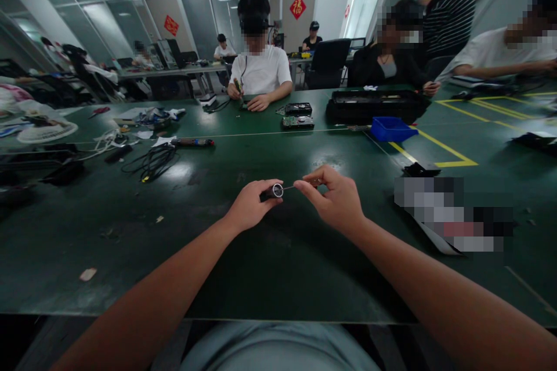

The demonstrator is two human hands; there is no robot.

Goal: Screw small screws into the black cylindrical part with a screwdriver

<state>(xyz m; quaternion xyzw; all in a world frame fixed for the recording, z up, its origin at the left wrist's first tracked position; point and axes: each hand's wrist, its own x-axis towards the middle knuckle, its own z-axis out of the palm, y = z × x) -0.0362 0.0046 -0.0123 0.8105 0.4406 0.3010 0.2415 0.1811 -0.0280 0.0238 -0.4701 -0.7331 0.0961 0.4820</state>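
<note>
In the middle of the head view, my left hand (249,207) is closed around a short dark cylinder (277,190), which looks like a small flashlight. Its round, silver-rimmed end faces me. My right hand (338,202) pinches a thin metal tool (289,188) between thumb and fingers. The slim shaft of the tool points left, and its tip reaches the cylinder's rim. Whether the tip is inside or only touching cannot be told. My fingers mostly hide the tool's handle. Both hands are above the green tabletop (278,266).
Across the table a person (261,69) works with both hands. Near them lie circuit-board parts (297,122), a long black casing (376,107) and a blue bin (393,128). Black cable (152,162) and a pen-shaped tool (194,142) lie left. A blurred-out package (452,214) lies right.
</note>
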